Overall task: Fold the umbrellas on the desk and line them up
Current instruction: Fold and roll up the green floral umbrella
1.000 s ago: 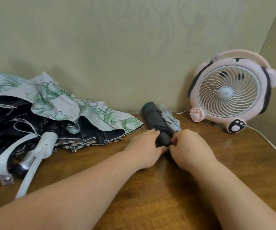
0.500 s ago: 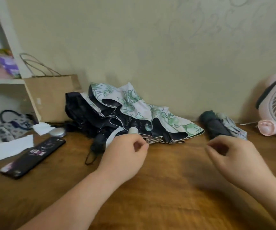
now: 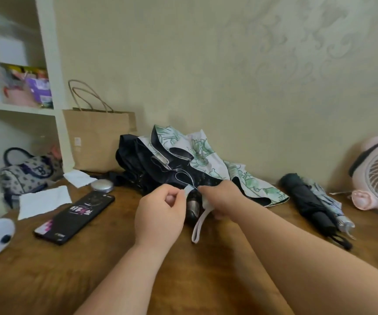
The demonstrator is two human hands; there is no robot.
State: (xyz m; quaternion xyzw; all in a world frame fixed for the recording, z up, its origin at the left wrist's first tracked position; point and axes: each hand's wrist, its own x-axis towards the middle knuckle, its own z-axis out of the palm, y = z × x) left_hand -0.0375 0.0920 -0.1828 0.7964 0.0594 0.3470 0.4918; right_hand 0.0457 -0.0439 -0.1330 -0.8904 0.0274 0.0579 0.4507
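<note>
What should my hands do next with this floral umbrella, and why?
Probably gather the loose canopy of the floral umbrella round its shaft first. Your left hand pinches its white strap and your right hand grips its handle end, but the fabric lies spread and crumpled on the desk, so the strap likely cannot wrap it yet.

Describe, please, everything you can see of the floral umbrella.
The floral umbrella lies unfolded in a crumpled heap on the desk by the wall: white fabric with green flowers outside, black lining inside. The left hand pinches its white tab; the right hand grips near its handle end, where a white loop hangs.
</note>
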